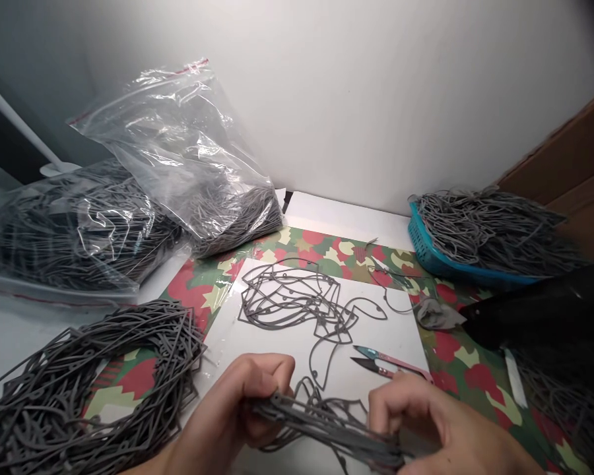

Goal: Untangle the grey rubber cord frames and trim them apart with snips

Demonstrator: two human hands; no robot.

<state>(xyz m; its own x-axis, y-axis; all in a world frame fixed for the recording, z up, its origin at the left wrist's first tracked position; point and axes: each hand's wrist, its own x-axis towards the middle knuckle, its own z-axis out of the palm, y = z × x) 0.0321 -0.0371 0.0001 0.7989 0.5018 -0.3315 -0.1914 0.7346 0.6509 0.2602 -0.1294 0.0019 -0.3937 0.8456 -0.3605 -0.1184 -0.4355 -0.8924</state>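
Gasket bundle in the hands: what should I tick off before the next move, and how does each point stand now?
1. Left hand closed on the bundle: ok.
2. Right hand closed on its other end: ok.
3. Snips lying free on the sheet, untouched, just above the right hand: ok.
4. Bundle free of the loose gaskets on the sheet: cannot tell; strands overlap between them.
5. Basket has room left: not ok, heaped above its rim.
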